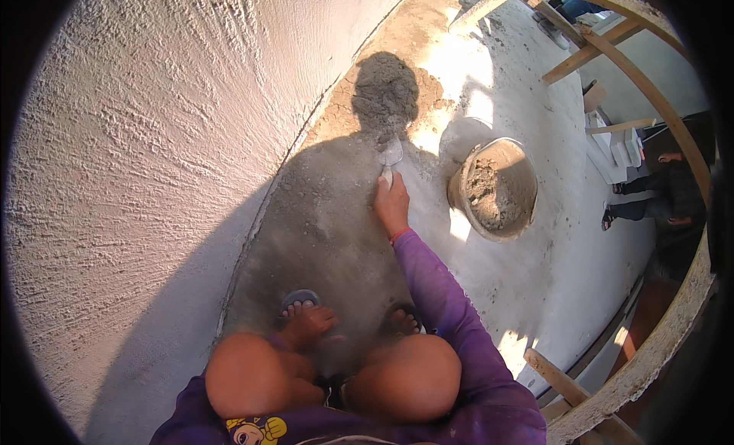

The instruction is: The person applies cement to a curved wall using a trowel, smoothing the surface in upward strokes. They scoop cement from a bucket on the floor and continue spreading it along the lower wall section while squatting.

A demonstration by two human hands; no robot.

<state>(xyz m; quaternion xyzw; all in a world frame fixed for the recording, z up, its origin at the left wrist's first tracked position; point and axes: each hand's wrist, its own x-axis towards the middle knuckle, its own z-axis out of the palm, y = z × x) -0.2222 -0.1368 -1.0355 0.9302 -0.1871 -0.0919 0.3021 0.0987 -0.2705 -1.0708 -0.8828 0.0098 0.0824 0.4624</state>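
My right hand [392,206] is closed round the handle of a trowel [391,152]. The trowel's pale blade rests against the floor at the edge of a rough mound of wet mortar [386,93]. To the right of that hand stands a bucket [460,191] with grey mortar [488,191] inside, partly sunlit. My left hand [307,325] hangs between my knees, close to my left foot. Its fingers reach out loosely, somewhat blurred, and no object shows in them.
A rough plastered wall [153,139] runs along the left. Wooden poles [650,86] form a frame at the right. Beyond them a person in dark trousers [642,208] stands beside stacked white slabs [608,151]. My shadow covers the grey floor [313,231] ahead.
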